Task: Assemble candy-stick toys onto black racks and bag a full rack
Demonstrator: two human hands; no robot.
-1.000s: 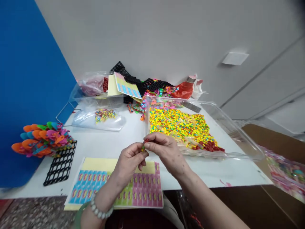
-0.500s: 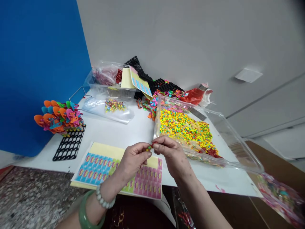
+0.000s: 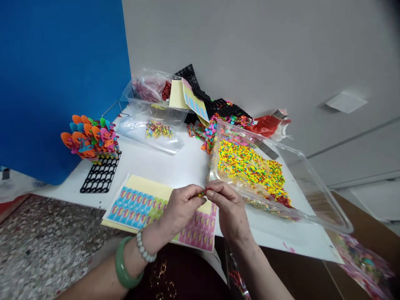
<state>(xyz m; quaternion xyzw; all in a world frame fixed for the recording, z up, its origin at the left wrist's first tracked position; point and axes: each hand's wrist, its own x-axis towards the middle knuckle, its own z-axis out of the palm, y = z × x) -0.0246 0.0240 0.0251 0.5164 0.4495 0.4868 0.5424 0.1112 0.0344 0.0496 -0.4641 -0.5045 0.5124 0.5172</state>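
Note:
My left hand (image 3: 183, 208) pinches a small tube of coloured candies (image 3: 201, 194), mostly covered by the fingertips. At the tube's right end, the thumb and fingers of my right hand (image 3: 229, 204) close on a small red cap (image 3: 208, 190). Whether the cap is seated on the tube cannot be made out. Beneath the hands lies a sheet of stickers (image 3: 134, 208) in blue, green and pink. A clear plastic bin (image 3: 214, 166) of loose coloured candies (image 3: 250, 166) stands just beyond my right hand.
A black grid rack (image 3: 101, 177) at left holds toys with orange discs (image 3: 83, 139). Several filled tubes (image 3: 158, 129) lie on a plastic bag (image 3: 133, 130). Behind them stand a clear tub (image 3: 146, 109), black racks (image 3: 229, 109) and a red bag (image 3: 265, 127).
The camera view has turned a little to the left, so the table things appear shifted right. My hands stay together at the tube, their grip nearly the same.

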